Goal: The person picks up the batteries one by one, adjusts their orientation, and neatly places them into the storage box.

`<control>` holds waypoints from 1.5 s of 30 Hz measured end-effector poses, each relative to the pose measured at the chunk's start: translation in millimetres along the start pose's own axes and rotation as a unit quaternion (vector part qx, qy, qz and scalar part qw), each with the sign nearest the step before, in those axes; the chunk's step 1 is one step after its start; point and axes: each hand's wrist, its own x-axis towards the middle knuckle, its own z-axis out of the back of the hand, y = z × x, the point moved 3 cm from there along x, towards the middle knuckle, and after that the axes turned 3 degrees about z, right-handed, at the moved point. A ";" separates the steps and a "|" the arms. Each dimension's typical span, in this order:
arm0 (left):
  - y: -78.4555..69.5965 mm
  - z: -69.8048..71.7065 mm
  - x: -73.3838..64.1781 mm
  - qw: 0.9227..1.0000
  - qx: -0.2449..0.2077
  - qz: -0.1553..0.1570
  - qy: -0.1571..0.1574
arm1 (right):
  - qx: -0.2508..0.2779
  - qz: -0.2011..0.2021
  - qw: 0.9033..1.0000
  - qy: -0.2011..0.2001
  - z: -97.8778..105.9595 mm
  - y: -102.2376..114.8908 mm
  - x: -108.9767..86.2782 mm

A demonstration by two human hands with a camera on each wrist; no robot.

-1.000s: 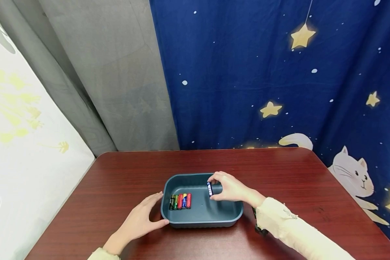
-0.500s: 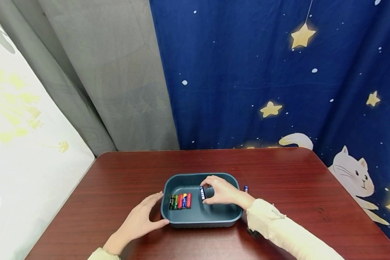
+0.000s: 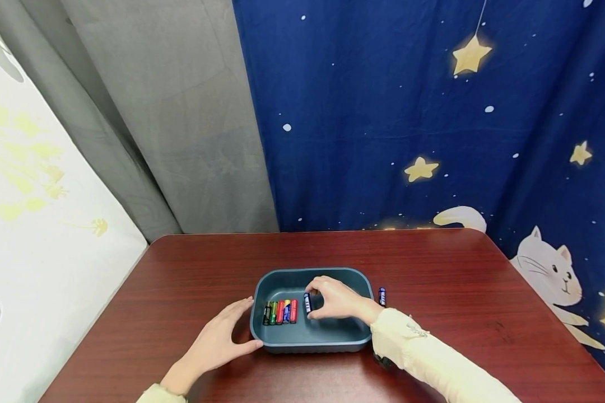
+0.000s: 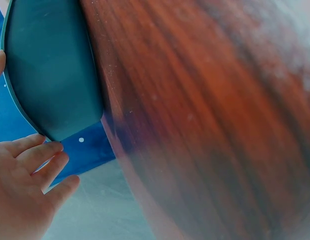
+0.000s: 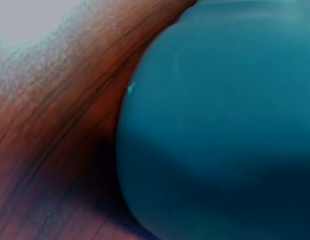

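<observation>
My right hand (image 3: 339,302) pinches a blue-and-white battery (image 3: 307,303) between thumb and fingers, upright in the head view and low inside a blue-grey plastic tray (image 3: 312,348). Left of it, several batteries (image 3: 279,312) in black, green, red and blue-yellow lie side by side in a row. My left hand (image 3: 213,342) is spread at the tray's left end, fingertips and thumb at the rim. The left wrist view shows these straight fingers (image 4: 39,156) against the tray's outer wall (image 4: 55,70). Only the tray's side (image 5: 210,110) fills the right wrist view; the right hand is outside it.
Another blue battery (image 3: 382,296) stands out on the reddish-brown wooden table (image 3: 433,268), just right of the tray and partly behind the right forearm. A dark object (image 3: 383,361) shows under the right sleeve. Grey and blue starry curtains (image 3: 373,112) hang behind the table.
My right hand has carried the blue-and-white battery left and slightly down, closer to the row. The blue battery right of the tray has come into view from behind the arm. The left hand has stayed put.
</observation>
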 end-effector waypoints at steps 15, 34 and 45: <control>1.0 -0.7 0.1 1.000 0.001 -0.003 -0.004 | -0.033 0.008 0.999 0.017 -11.0 1.9 11.0; 1.5 -0.9 -0.8 1.000 -0.006 -0.001 0.002 | -0.080 -0.011 0.996 0.037 -21.9 13.3 18.8; 1.0 -0.8 -0.9 1.000 -0.006 0.000 0.003 | -0.088 -0.007 0.996 0.025 -23.4 13.2 20.9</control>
